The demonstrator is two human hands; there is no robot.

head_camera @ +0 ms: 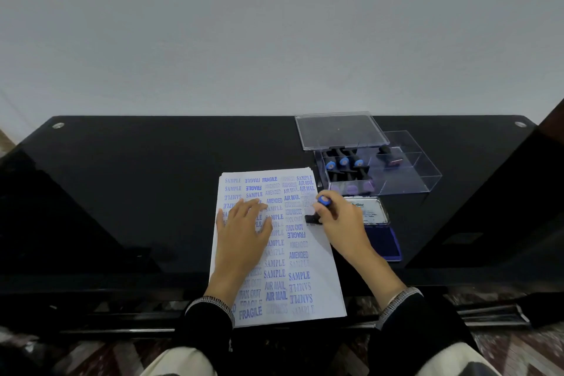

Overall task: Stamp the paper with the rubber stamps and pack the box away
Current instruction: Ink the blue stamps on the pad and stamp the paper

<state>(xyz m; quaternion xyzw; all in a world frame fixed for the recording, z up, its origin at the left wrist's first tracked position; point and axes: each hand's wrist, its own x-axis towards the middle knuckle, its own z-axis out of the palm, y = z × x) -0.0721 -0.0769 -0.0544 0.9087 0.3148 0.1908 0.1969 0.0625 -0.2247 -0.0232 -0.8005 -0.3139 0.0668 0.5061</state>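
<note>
Stamping under way: right hand (338,220) clenching blue-capped black rubber stamp (317,212), apparently touching white stamped paper (317,256); flat left hand (241,223) steadying. Next: lifting straight.

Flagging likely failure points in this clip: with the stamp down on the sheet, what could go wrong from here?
1. The right hand presses the black rubber stamp with the blue knob where the white printed sheet is already crowded, so the new print may overlap and blur.
2. The left hand lies flat over earlier prints; wet ink could smear.
3. The open blue ink pad sits just beside the right wrist and could be nudged.
</note>
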